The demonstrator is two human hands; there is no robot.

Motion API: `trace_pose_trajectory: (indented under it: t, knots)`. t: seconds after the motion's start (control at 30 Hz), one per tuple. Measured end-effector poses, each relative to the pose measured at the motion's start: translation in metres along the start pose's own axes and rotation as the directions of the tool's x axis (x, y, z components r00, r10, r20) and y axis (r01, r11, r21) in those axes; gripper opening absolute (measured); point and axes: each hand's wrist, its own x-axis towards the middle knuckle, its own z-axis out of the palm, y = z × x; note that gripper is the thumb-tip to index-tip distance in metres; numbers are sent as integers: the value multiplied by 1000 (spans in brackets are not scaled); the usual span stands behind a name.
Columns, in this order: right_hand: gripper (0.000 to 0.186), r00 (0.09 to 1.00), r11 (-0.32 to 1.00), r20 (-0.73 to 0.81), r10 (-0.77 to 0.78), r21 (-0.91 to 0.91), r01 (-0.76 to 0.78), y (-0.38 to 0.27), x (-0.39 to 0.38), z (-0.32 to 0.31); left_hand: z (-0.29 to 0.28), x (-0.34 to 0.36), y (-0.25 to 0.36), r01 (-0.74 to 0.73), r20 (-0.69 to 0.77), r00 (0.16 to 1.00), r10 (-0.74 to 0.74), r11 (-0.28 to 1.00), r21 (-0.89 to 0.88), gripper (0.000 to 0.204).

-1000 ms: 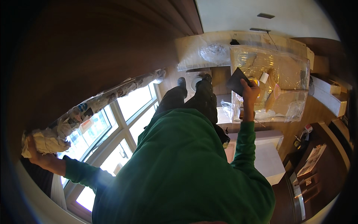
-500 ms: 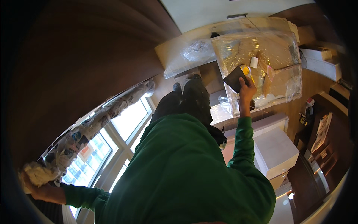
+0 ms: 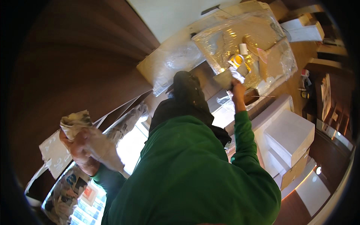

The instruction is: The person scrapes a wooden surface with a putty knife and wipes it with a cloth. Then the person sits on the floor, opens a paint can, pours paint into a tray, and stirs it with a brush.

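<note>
Masking work is going on: the left hand [image 3: 80, 150] is gripping crumpled white paper [image 3: 77, 120] beside the newspaper-covered window [image 3: 71, 191], the right hand [image 3: 237, 87] clasping a flat grey tool [image 3: 224, 78] above clear plastic sheeting [image 3: 243, 45], probably needing careful pressing.

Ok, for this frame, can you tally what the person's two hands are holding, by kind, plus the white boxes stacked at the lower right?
Crumpled paper wad, in the left hand: 1
Flat scraper-like tool, in the right hand: 1
White boxes clearly visible in the stack at lower right: 2, possibly more beneath
Total: 4
</note>
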Motion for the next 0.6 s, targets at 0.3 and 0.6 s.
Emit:
trace_pose_trajectory:
  t: [0.3, 0.6]
  knots:
    - [26, 956, 937, -53, 289, 219, -271, 72, -28, -23, 3, 4, 34, 73, 395, 916, -74, 997, 18, 52]
    - [13, 914, 926, -309, 262, 346, -149, 118, 125, -58, 73, -23, -15, 249, 539, 756, -370, 925, 285, 31]
